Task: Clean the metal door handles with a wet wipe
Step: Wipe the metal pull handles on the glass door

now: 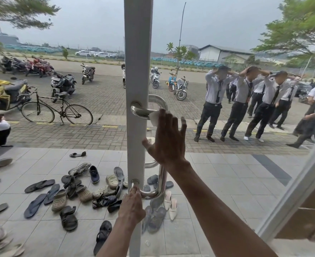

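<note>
Fingers (163, 117) of raised right hand (167, 141) splayed (wet wipe (155, 117) beneath) against door handle (143, 111).

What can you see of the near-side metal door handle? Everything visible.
The door handle is polished, shiny tubular metal, D-shaped, mounted vertically on a pale door frame through round top and bottom mounts. Its vertical run is mostly hidden behind the right hand, which presses a white wet wipe against the upper bend. The left hand touches the lower mount. A matching handle shows through the glass.

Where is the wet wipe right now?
In the head view, just right of centre, the white wet wipe sits under the right hand's fingertips, pressed on the upper bend of the metal door handle.
</note>
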Tool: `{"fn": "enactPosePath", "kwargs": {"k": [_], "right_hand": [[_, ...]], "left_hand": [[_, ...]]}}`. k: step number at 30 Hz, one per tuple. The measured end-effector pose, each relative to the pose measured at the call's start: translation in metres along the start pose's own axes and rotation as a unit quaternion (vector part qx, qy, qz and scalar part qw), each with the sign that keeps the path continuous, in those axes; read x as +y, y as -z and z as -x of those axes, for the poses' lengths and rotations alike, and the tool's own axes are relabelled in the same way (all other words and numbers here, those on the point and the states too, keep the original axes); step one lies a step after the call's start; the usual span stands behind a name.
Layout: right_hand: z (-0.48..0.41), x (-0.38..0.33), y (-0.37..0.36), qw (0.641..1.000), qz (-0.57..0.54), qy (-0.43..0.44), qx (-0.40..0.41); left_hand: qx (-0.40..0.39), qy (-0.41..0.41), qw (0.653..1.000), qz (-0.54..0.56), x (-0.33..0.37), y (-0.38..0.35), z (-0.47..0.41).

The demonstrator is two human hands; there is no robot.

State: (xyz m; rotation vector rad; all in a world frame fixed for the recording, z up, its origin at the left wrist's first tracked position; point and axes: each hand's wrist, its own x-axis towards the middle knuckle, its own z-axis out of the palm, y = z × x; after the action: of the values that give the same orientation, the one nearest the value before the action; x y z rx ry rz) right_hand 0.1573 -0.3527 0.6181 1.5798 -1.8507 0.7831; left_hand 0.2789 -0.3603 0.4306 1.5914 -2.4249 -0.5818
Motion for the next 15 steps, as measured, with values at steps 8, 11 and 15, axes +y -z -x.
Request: {"fn": "enactPosePath", "kwargs": {"k": [8, 11, 15], "right_hand": [[0.038, 0.006, -0.019, 0.899, -0.373, -0.208, -0.096], [0.022, -0.003, -0.015, 0.919, -0.358, -0.163, -0.024], [0.044, 0.001, -0.027, 0.905, -0.377, -0.192, -0.042]], "left_hand": [[-0.004, 0.007, 1.0, -0.017, 0.003, 0.0, 0.0], [-0.005, 0.006, 1.0, -0.021, 0.002, -0.001, -0.001], [-0.008, 0.011, 1.0, -0.018, 0.001, -0.003, -0.001]]}}
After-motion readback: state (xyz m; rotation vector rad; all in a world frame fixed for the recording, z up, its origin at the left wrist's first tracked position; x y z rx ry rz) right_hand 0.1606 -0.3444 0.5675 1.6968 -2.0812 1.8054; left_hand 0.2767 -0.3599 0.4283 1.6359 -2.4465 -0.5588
